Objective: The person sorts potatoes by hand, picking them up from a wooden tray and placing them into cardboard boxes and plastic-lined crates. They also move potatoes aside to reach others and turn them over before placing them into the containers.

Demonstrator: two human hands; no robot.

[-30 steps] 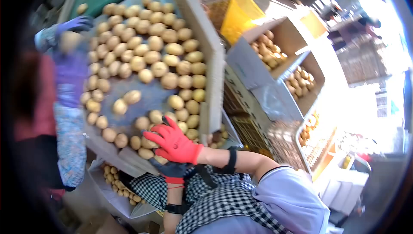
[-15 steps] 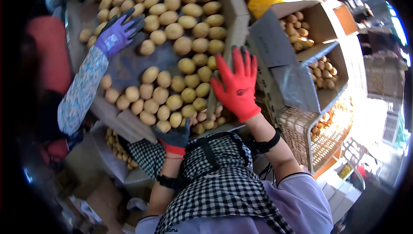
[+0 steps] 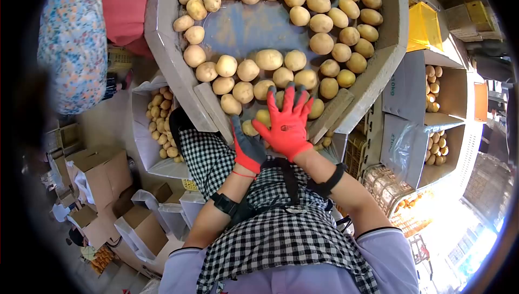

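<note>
Both my hands wear red gloves with dark grey palms and fingertips. My right hand (image 3: 287, 126) lies back up over the potatoes (image 3: 270, 60) at the tray's narrow near end, its fingers spread. Beside it on the left, my left hand (image 3: 248, 147) is turned palm side up toward the camera, fingers stretched toward the opening, with nothing seen in it. Yellow-brown potatoes cover much of the wooden-walled tray (image 3: 376, 75), around a bare blue-grey patch. A short wooden board (image 3: 213, 109) flanks the opening on the left.
At the left stands a person in a flowered sleeve (image 3: 73, 40). A lined box of potatoes (image 3: 141, 142) is below the tray's left wall. Cardboard boxes (image 3: 105, 178) stand lower left. On the right are open boxes (image 3: 451, 99), a plastic crate (image 3: 381, 186) and a yellow crate (image 3: 423, 26).
My view has turned and shifted. My right hand has moved from the tray's right wall onto the potatoes near my left hand. The other person's purple-gloved hand is out of view.
</note>
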